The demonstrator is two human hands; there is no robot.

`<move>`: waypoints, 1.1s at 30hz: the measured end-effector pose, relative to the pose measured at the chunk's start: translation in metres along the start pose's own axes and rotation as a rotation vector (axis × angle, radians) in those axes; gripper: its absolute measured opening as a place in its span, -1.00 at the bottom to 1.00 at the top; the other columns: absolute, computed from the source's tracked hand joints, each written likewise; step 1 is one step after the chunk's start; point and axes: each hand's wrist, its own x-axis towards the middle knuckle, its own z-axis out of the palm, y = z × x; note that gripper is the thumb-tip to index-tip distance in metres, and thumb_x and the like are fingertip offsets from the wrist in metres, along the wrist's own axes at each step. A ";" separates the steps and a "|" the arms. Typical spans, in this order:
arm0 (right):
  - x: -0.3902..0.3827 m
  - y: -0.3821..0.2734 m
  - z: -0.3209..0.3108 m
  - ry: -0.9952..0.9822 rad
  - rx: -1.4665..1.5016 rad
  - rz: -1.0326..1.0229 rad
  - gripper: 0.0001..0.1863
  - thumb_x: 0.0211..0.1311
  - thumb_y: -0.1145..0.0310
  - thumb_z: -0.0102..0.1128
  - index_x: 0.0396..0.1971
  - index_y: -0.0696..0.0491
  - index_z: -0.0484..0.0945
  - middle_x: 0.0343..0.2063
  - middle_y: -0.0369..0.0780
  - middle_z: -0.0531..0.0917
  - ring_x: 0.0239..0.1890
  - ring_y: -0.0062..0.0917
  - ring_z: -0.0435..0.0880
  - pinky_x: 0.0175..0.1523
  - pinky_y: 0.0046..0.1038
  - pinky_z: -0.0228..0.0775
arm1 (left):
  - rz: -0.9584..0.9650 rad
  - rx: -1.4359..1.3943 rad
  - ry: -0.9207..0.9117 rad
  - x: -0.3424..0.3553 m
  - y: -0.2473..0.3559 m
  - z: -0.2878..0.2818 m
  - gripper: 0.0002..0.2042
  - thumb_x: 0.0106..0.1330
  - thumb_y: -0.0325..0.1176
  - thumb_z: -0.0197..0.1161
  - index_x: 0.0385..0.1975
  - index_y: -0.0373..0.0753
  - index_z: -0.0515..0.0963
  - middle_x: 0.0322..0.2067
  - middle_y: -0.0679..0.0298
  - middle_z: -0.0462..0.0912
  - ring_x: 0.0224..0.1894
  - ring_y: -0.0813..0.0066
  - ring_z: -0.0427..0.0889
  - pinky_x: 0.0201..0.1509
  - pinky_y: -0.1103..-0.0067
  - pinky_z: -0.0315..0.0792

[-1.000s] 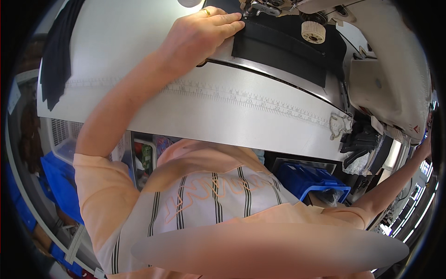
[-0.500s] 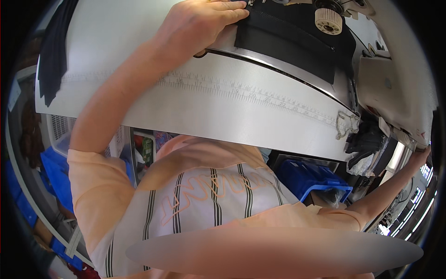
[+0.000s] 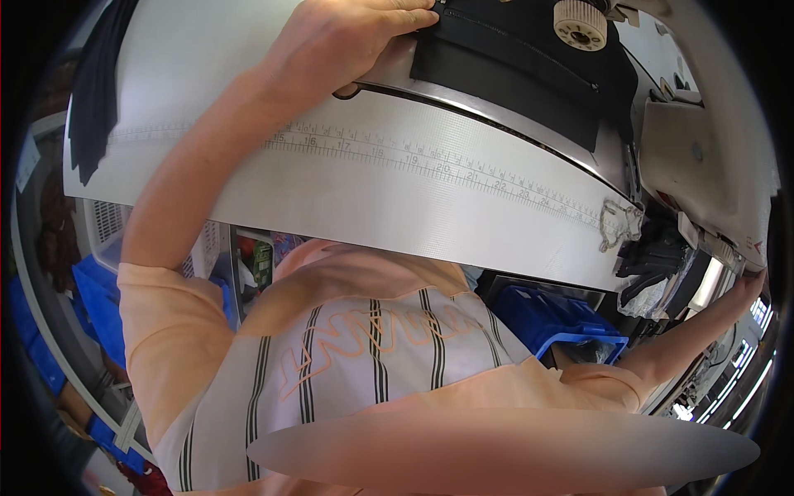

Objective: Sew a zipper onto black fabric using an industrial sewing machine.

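Observation:
A piece of black cloth point(image 3: 504, 76) lies on the metal bed of a sewing machine point(image 3: 728, 149). A zipper-like line runs slantwise across it, ending in a small tab. At the cloth's left edge, my left hand point(image 3: 343, 41) lies palm down, its visible fingers stretched out flat with the tips touching the cloth. The top of the picture cuts off part of this hand. My right hand point(image 3: 751, 279) reaches to the far right, against the lower end of the machine head; its fingers are hidden.
A white dial point(image 3: 581, 25) juts out above the cloth. Ruler marks cross the white tabletop point(image 3: 372, 198). Dark cloth point(image 3: 98, 91) hangs over the table's left side. Below stand a blue bin point(image 3: 550, 318) and a white basket point(image 3: 107, 227). Black gloves point(image 3: 653, 252) lie by the table's right end.
The view has shifted slightly, and the dial appears higher. My left hand stays at the cloth's left edge, a little further up and left in the picture. My right arm keeps its reach.

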 end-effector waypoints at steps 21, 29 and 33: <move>-0.019 0.100 0.017 -0.287 0.955 -0.332 -0.14 -0.26 0.32 0.37 0.25 0.06 0.38 0.37 -0.01 0.23 0.42 0.00 0.09 0.41 0.32 -0.26 | -0.049 -0.040 0.109 0.001 -0.002 0.008 -0.84 0.07 -0.58 0.30 -0.33 -0.38 0.70 -0.27 0.07 0.74 -0.29 0.28 0.72 -0.18 0.52 0.62; -0.032 0.043 0.001 -0.200 0.706 -0.252 -0.40 0.11 0.40 0.11 0.24 0.10 0.38 0.36 -0.06 0.26 0.40 -0.08 0.16 0.40 0.21 -0.14 | -0.004 -0.020 0.095 -0.003 -0.011 0.012 -0.86 0.19 -0.48 0.30 -0.29 -0.32 0.70 -0.39 0.17 0.73 -0.42 0.37 0.68 -0.28 0.58 0.56; -0.020 -0.026 0.014 -0.011 -0.038 -0.276 -0.59 0.33 0.34 0.03 0.12 0.18 0.49 0.26 -0.10 0.40 0.29 -0.27 0.38 0.31 -0.18 0.22 | -0.017 0.060 0.038 -0.007 -0.013 0.011 -0.70 0.14 -0.56 0.26 -0.11 -0.18 0.67 -0.08 0.31 0.70 -0.06 0.40 0.67 0.01 0.59 0.57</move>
